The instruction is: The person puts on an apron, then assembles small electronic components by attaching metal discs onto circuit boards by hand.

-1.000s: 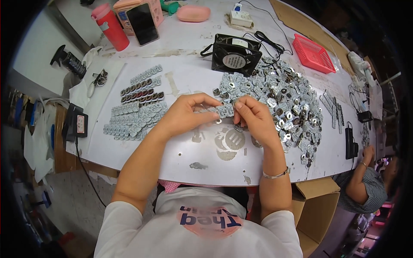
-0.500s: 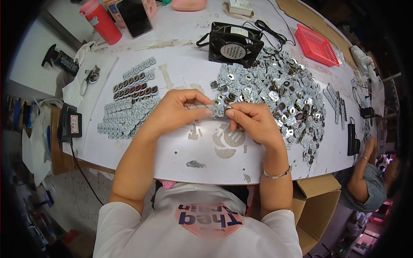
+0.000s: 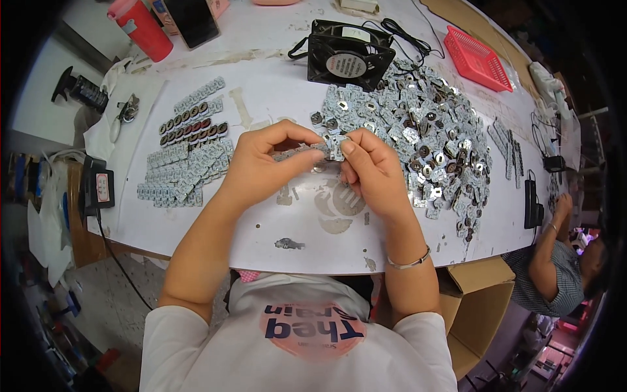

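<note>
My left hand (image 3: pixel 264 163) is closed around a short row of small silvery metal parts (image 3: pixel 334 147), held just above the white table. Thumb and forefinger of my right hand (image 3: pixel 375 171) pinch the right end of that row. My fingers cover part of it, so its full length is hidden. A loose heap of the same small metal parts (image 3: pixel 444 140), some with dark round pieces, spreads behind and beside my right hand. Left of my left hand lie neat rows of lined-up parts (image 3: pixel 186 166), several topped with dark or reddish rings (image 3: pixel 194 130).
A black fan (image 3: pixel 349 59) stands behind the heap, with a red basket (image 3: pixel 478 59) to its right. A red bottle (image 3: pixel 142 31) and a phone (image 3: pixel 189 21) are at the far left. An open cardboard box (image 3: pixel 480 313) sits below the table edge; another person (image 3: pixel 552 274) is at right.
My right hand has shifted slightly left, closer to my left hand, at the row's end. A flat part face shows there now. The whole view has tilted a little.
</note>
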`<state>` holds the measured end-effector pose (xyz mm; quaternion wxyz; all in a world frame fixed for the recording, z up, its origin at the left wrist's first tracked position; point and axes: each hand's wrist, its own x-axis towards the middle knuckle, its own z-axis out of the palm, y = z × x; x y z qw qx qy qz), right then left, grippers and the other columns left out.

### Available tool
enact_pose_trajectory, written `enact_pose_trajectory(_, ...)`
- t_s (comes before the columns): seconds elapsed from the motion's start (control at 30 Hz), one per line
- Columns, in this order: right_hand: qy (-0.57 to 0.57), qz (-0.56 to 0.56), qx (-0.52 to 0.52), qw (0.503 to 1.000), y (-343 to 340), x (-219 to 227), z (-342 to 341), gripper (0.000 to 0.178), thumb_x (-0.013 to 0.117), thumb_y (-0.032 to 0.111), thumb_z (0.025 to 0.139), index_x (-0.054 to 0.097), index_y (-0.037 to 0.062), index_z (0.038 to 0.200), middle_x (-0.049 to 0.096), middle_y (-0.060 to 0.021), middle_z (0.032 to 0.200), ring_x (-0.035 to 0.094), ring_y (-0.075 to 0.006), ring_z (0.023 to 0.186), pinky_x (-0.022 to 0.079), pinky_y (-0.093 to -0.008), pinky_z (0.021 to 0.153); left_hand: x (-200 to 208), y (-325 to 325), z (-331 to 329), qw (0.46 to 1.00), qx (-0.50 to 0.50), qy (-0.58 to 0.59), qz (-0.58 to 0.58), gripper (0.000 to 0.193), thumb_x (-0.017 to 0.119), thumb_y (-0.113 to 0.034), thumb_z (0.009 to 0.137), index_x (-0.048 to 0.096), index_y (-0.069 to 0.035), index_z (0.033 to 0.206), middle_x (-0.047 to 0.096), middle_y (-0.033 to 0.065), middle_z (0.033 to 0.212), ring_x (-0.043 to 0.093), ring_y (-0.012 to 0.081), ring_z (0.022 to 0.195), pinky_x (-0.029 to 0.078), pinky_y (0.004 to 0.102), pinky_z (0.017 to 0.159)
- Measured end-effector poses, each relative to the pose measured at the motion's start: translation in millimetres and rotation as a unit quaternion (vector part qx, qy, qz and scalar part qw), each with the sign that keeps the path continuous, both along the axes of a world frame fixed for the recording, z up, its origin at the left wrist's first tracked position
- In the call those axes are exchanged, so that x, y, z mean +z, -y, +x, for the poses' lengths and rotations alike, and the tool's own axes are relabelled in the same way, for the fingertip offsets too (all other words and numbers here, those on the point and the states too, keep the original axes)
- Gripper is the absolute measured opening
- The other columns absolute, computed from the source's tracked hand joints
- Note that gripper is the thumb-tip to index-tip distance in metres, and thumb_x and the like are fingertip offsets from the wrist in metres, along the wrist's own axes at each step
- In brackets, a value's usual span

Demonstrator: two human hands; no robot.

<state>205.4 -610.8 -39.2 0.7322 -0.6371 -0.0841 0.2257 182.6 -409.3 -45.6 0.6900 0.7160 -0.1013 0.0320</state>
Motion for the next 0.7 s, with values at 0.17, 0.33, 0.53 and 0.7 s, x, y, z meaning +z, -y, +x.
enact_pose_trajectory(0.17,0.176,-0.162,-0.046,0.97,-5.7,0.2,-7.1,0.019,0.059,0.02,0.094,0.06,0.0017,0.089,0.06,-0.0018,0.068,0.055,-0.008,0.063,0.044,-0.0267,0.057,-2.2,6.8,0.8,0.991,0.063,0.074,0.088,0.017,0.074,-0.003,0.081,0.071,-0.001,0.098,0.072,0.0069,0.09,0.067,0.0118,0.079,0.053,0.0238,0.072)
enact_pose_trajectory(0.33,0.204,-0.151,-0.074,0.964,-9.2,-2.7,-5.0,0.017,0.059,0.017,0.093,0.06,0.0008,0.088,0.056,-0.0017,0.065,0.047,-0.0052,0.061,0.04,-0.0244,0.055,-4.0,5.0,2.8,0.984,0.095,0.105,0.109,0.017,0.073,-0.003,0.081,0.071,-0.002,0.097,0.072,0.0079,0.09,0.067,0.0117,0.076,0.053,0.0231,0.067)
enact_pose_trajectory(0.53,0.193,-0.17,-0.094,0.962,-8.2,-3.9,-6.3,0.017,0.058,0.017,0.094,0.06,0.0017,0.087,0.055,0.0018,0.064,0.044,-0.0037,0.059,0.038,-0.0229,0.053,-2.3,8.2,-2.1,0.966,0.075,0.174,0.176,0.017,0.072,-0.002,0.08,0.071,-0.004,0.096,0.072,0.0072,0.09,0.065,0.0122,0.071,0.051,0.0234,0.059)
enact_pose_trajectory(0.7,0.133,-0.141,-0.1,0.976,-8.1,-5.3,-3.4,0.016,0.058,0.016,0.094,0.059,0.0023,0.086,0.054,0.0026,0.066,0.044,-0.0037,0.062,0.038,-0.0234,0.054,-5.2,11.0,-0.1,0.963,0.107,0.167,0.183,0.018,0.072,-0.002,0.08,0.071,-0.004,0.098,0.072,0.0078,0.092,0.067,0.0137,0.073,0.052,0.0242,0.058)
